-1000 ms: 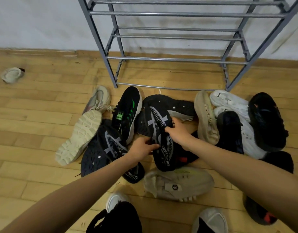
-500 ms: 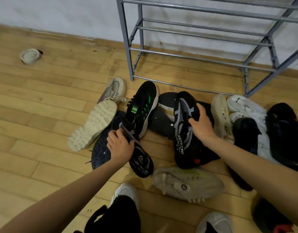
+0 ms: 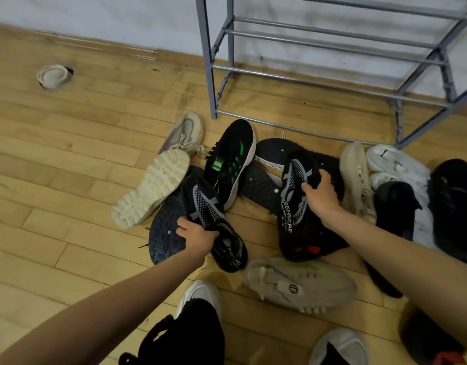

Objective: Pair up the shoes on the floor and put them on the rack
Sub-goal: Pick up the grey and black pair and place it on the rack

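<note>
Left hand (image 3: 198, 237) clamps one dark patterned shoe (image 3: 211, 219) mid-pile; right hand (image 3: 320, 197) grips its twin (image 3: 295, 204), fingers curled over the upper. Beneath them, black soles lie half buried. The grey rack (image 3: 332, 83) is cut off at the top and right edges, its rails bare. Wooden floor (image 3: 69, 159), white wall behind, one pale shoe (image 3: 53, 76) alone far left.

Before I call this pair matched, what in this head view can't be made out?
- Rack: upper shelves cut off by the top edge.
- Dark shoe at bottom right: cut off by the frame corner and covered by the right forearm.
- Black shoes at far right: too dark for details.
- Shoe in the left hand: the fingers hide its collar.
</note>
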Tool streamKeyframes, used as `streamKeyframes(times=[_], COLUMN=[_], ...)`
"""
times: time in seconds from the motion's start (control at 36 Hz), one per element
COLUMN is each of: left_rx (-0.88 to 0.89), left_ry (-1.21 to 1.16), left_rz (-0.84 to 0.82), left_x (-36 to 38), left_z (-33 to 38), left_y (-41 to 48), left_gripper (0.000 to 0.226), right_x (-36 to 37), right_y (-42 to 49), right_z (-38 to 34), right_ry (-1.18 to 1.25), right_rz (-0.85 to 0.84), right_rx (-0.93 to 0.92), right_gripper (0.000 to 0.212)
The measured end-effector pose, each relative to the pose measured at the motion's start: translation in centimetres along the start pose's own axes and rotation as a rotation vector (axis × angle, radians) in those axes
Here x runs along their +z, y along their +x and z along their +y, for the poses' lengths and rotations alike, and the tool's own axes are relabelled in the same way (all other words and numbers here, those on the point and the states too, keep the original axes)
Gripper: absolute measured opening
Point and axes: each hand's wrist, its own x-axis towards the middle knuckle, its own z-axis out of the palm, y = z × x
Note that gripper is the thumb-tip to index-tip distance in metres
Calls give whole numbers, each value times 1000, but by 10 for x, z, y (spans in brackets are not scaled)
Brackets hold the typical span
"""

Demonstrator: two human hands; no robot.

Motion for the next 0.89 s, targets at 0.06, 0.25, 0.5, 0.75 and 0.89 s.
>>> streamKeyframes(times=[0.06, 0.25, 0.5, 0.75, 0.89], left_rx=[48, 225, 575, 512, 472], left_ry=[-13, -147, -119, -11, 95], left_rz=[13, -13, -194, -290, -284], left_x=[0, -5, 13, 53, 78], left_z=[-4, -12, 30, 98, 106], left_y=[-1, -6, -30, 10, 24], left_gripper=[72, 70, 73, 68, 59], right_x=[-2, -5, -3, -57, -63], right_y=[-1, -21, -40, 12, 29], right_z=[2, 17, 23, 16, 29], right_ry=[42, 63, 171, 22, -5], right_rz=[-6, -199, -101, 66, 69], right_rx=[5, -12, -11, -126, -19], right_gripper=[68, 110, 89, 35, 37])
